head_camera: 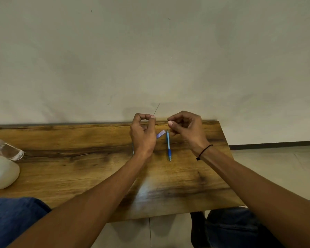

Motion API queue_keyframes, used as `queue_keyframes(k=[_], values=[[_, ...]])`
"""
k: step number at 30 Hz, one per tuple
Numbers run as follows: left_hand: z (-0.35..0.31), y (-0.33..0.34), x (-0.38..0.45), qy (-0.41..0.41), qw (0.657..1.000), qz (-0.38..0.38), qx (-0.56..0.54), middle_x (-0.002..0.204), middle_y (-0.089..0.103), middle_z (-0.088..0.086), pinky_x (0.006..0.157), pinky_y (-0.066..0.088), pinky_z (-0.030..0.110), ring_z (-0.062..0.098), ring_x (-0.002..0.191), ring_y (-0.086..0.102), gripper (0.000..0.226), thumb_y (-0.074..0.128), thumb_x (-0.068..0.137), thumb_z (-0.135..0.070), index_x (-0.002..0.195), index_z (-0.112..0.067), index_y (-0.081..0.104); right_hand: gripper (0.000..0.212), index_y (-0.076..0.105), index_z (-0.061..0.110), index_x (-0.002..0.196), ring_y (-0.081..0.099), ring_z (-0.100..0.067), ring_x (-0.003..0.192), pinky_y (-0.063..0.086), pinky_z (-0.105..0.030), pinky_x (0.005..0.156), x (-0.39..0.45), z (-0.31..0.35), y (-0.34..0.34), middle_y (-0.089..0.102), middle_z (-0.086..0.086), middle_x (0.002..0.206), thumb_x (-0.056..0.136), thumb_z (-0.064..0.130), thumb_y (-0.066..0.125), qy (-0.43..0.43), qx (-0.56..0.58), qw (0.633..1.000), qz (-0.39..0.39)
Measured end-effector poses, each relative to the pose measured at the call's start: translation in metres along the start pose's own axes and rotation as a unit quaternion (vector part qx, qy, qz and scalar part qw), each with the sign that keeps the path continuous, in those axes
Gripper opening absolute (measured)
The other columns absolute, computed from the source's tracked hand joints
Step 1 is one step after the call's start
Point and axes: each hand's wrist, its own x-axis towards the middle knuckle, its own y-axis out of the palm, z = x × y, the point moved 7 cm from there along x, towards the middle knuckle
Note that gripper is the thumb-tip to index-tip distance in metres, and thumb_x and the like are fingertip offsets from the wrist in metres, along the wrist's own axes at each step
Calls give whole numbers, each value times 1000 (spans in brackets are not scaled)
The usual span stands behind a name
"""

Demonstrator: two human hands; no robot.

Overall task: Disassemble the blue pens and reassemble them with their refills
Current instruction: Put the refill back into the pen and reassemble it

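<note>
We hold both hands raised over the far edge of the wooden table [79, 140], close together but not touching. Our left hand [143, 135] is curled, its thumb and forefinger pinched tight on a thin dark refill [157, 109], which rises from the pinch and slants up and away to the right against the pale wall [150, 51]. Just below that pinch, at the right side of our left palm, a short pale blue-violet pen piece [161, 134] pokes out; whether the hand grips it or it lies on the wood behind we cannot tell. Our right hand [184, 127] sits just right of the left, fingers folded in and thumb pressed toward the forefinger in a narrow pinch; anything between them is too small to make out. Beneath the gap between the two grips, a whole blue pen [168, 145] lies flat on the table, running from near our right fingertips back toward us, touching neither hand. A dark cord bracelet [204, 152] rings our right wrist. Well off to the left of both grips, at the table's left edge, rest a clear plastic bottle [6, 149] on its side and, nearer us, a rounded white object [2, 172].
</note>
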Motion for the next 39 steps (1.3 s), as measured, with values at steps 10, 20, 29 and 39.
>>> queue_keyframes(k=[10,20,29,39], values=[[-1,-10,3,16,998,-50,22,80,67,-7,47,39,18,-1,48,50,8,65,101,-16,104,-9,66,14,75,7,104,78,-17,72,63,-28,75,-13,53,4,77,-3,90,91,6,78,-116,-104,977,147],[0,-7,3,19,998,-47,36,75,64,-12,45,41,15,-6,51,56,2,66,100,-18,101,-16,66,14,75,6,104,76,-10,73,60,-20,72,-17,56,9,75,-2,94,91,4,76,-125,-151,967,164],[0,-8,3,9,998,-44,47,78,66,-5,42,38,10,-3,47,55,6,66,100,-17,105,-13,66,12,76,6,104,75,-11,71,62,-24,73,-16,56,13,73,5,92,92,5,75,-131,-168,961,179],[-2,-6,1,-6,998,-44,33,89,70,-5,49,43,16,0,54,57,6,66,100,-18,103,-14,67,11,78,5,100,77,-16,67,65,-34,72,-17,46,16,77,-2,87,89,5,78,-95,-95,981,143]])
